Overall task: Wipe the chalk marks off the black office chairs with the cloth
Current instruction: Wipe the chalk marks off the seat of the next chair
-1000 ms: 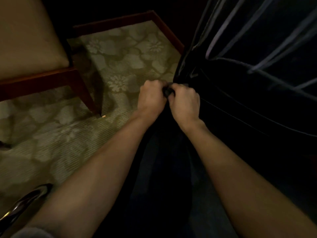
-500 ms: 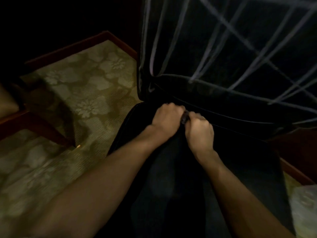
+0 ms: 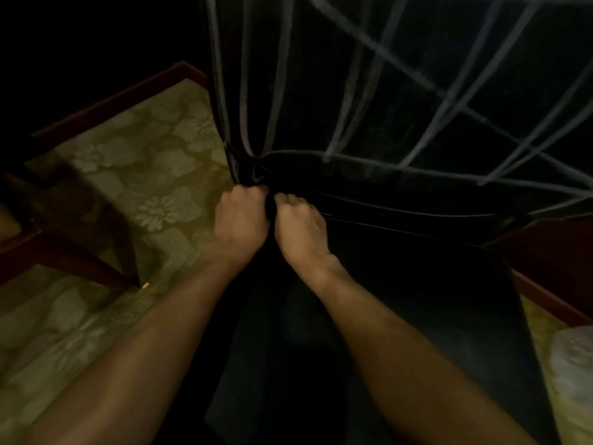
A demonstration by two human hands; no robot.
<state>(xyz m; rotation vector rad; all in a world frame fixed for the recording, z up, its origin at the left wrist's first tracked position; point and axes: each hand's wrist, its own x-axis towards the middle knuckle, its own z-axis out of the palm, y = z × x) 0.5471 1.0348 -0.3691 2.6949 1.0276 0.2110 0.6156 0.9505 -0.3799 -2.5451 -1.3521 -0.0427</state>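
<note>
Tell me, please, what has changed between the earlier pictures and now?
The view has swung right, bringing more of the chalk marks on the black chair back into sight. The left hand and right hand stay closed together on something dark at the seat's rear left corner. No marks look wiped yet.

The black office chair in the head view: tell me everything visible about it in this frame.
The black office chair fills the upper right. Its dark, smooth backrest is crossed by many pale chalk marks; piped seams edge the seat below. The left hand and right hand are closed together at its front left corner, pinching something dark. It stands on patterned carpet.
</note>
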